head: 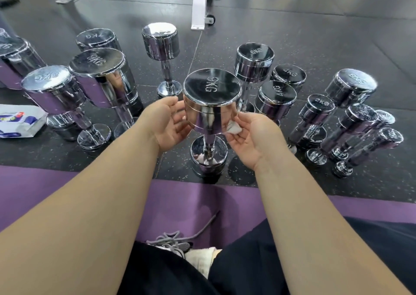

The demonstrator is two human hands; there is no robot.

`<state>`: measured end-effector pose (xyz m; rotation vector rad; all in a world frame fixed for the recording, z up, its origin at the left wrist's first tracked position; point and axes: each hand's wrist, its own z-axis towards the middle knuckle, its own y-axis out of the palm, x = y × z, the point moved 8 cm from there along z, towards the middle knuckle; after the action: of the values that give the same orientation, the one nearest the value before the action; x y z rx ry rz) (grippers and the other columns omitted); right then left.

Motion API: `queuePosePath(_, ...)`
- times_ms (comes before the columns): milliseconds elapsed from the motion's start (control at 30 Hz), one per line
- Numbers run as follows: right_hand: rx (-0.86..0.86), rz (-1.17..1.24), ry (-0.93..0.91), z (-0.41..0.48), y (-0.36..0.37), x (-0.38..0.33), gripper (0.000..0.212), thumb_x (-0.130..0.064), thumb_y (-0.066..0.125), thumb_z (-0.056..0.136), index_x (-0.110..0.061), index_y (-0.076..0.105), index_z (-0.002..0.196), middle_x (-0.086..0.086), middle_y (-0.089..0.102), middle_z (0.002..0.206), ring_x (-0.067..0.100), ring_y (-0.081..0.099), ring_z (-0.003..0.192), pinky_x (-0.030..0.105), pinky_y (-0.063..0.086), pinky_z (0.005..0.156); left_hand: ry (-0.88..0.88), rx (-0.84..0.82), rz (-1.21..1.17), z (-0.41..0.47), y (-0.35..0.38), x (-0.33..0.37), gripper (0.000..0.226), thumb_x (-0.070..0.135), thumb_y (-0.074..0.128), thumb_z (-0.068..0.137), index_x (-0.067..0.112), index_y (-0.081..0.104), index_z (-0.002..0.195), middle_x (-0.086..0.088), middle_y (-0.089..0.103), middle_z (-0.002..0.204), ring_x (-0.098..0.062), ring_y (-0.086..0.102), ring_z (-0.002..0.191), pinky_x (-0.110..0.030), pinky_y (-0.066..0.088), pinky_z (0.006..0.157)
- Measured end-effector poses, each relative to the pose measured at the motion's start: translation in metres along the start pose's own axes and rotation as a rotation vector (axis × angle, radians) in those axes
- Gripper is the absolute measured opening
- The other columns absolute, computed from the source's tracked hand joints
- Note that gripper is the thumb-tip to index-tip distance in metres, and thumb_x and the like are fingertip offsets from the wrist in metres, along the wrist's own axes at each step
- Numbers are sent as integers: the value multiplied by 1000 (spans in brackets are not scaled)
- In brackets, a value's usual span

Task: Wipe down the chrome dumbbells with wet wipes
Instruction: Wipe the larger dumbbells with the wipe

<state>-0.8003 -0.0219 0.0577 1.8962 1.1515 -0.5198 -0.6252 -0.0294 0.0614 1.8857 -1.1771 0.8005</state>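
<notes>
Nearest, purple mat (180,200) under dark-clad legs. Just beyond, upright on the floor, 9KG dumbbell (211,105) between both hands. Left hand (166,123) against top head's left side, fingers relaxed, gripping nothing. Right hand (249,137) with fingers pinching white wipe (234,127) to right side. Farther out, more dumbbells (101,78); wipe pack (20,121) at left.

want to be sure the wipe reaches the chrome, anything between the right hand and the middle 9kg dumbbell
Nothing visible. The right hand pinches the wipe directly against the side of the dumbbell at its upper head; the left hand touches the opposite side.
</notes>
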Motion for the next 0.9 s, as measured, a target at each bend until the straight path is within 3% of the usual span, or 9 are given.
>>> queuePosePath(133,-56,222,-21,7,18,-12,33,-18,40,102,5,52,122,15,69,94,24,67,82,34,58,79,-28,110,-16,-8,-8,-12,32,29,35,104,15,64,98,0,63,80,-12,52,61,-23,47,61)
queuePosePath(200,-71,194,-2,7,18,-15,41,-25,35,105,7,52,123,19,69,94,29,67,91,38,56,84,-48,123,-5,-9,-8,-16,30,28,36,103,15,62,97,1,60,75,-11,52,60,-24,46,63)
queuePosePath(333,-67,33,32,-13,-1,1,41,-27,36,103,6,61,97,19,71,87,28,67,85,33,54,73,-101,115,37,-12,-4,-22,29,28,35,102,15,58,90,1,58,71,-12,55,59,-24,46,62)
queuePosePath(433,-75,-40,66,-12,0,3,53,-36,32,104,4,62,90,18,69,82,26,64,78,31,52,69,-231,45,114,-20,3,-38,43,40,29,103,10,59,94,-2,67,69,-16,62,69,-25,48,61)
queuePosePath(533,-84,-22,131,-10,8,8,62,-46,30,104,5,64,91,18,65,84,23,59,72,30,51,58,-345,-153,137,-27,20,-51,63,58,29,98,7,64,112,-6,73,95,-20,65,88,-31,52,71)
queuePosePath(633,-71,8,146,-11,7,12,65,-48,32,103,8,64,93,20,63,87,22,58,67,25,52,49,-312,-301,93,-29,33,-46,72,64,24,94,13,63,127,-7,70,117,-25,62,107,-46,49,89)
queuePosePath(733,-54,23,111,-5,-2,3,66,-48,30,104,8,63,93,18,68,76,22,63,69,27,55,60,-275,-235,-117,-30,36,-39,70,60,19,98,9,60,125,-18,70,115,-32,66,105,-57,48,90)
queuePosePath(833,-84,-7,100,-5,-4,2,60,-43,29,105,4,64,91,17,70,78,23,65,73,27,53,63,-263,-178,-229,-33,34,-35,62,47,30,101,-6,56,121,-25,67,116,-37,68,98,-50,59,78)
queuePosePath(900,-92,-93,56,-5,-2,3,45,-33,35,104,-3,65,90,12,70,81,20,62,73,26,50,61,-241,-111,-301,-31,25,-31,43,29,33,101,-8,54,112,-23,64,110,-36,67,95,-44,61,69)
